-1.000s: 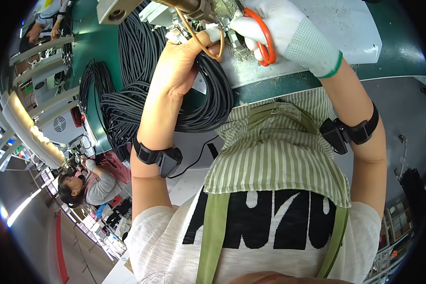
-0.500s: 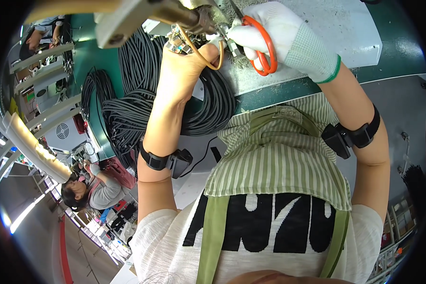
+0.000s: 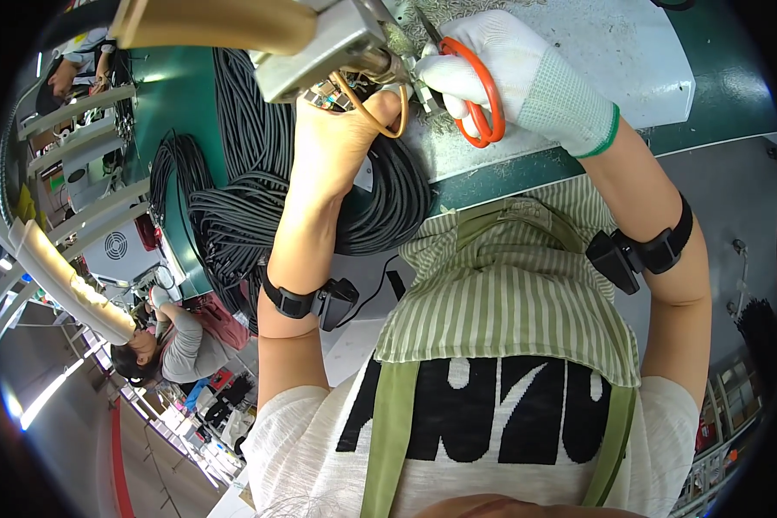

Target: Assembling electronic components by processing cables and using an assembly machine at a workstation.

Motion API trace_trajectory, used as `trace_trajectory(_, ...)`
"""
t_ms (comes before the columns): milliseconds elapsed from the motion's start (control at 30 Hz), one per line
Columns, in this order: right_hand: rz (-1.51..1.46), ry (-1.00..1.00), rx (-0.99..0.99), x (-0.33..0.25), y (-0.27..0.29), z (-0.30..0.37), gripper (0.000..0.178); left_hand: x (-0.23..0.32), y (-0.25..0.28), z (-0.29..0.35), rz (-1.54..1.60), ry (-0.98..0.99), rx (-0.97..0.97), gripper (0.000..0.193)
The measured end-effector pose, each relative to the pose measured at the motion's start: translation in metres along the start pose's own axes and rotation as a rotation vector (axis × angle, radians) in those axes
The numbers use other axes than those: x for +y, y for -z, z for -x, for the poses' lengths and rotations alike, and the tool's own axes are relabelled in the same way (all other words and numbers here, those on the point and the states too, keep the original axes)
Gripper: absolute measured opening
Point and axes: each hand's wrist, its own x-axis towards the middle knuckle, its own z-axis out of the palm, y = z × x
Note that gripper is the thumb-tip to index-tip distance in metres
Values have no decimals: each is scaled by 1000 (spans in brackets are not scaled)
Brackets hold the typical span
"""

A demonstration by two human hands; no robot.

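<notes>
My left hand (image 3: 337, 138) is bare and closed around several small metal connector pieces (image 3: 330, 93) at the top of the view. A tan loop (image 3: 394, 129) curves past its thumb. My right hand (image 3: 509, 73), in a white glove with a green cuff edge, has red-handled scissors (image 3: 492, 95) hooked on it, the dark blades pointing away. Its thumb and fingertips are pinched beside a small silver block-shaped part (image 3: 426, 97), close to the left fingertips. A metal block with a thick tan bar (image 3: 220, 24) hides part of the left fingers.
Coils of black cable (image 3: 250, 207) lie left of my left forearm on the green table (image 3: 734, 108). A white board (image 3: 639, 78) strewn with fine scraps lies under my hands. Two other people (image 3: 186, 345) work at the left, beyond a lit lamp bar (image 3: 86, 293).
The metal block and tan bar appear farther right and lower, covering more above my left hand. Both hands keep nearly the same place and grip. The co-worker at the lower left has shifted slightly.
</notes>
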Motion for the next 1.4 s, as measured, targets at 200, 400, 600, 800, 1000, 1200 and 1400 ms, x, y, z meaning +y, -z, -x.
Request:
trace_trajectory(200,42,107,74,9,-6,5,26,6,-7,3,88,22,6,12)
trace_trajectory(400,296,294,215,25,14,65,26,-1,-1,38,537,194,341,13)
trace_trajectory(600,822,413,590,21,-35,93,25,-2,-7,75,472,176,-176,11)
trace_trajectory(800,163,128,156,4,-50,83,25,22,-27,97,149,225,-245,7)
trace_trajectory(1000,-4,23,241,15,-45,91,22,18,-41,107,195,72,-63,11)
trace_trajectory(1200,-210,7,83,18,-34,102,18,22,-47,100,248,149,-133,17)
trace_trajectory(1400,657,454,539,31,-48,116,20,16,-47,92,397,146,-94,18)
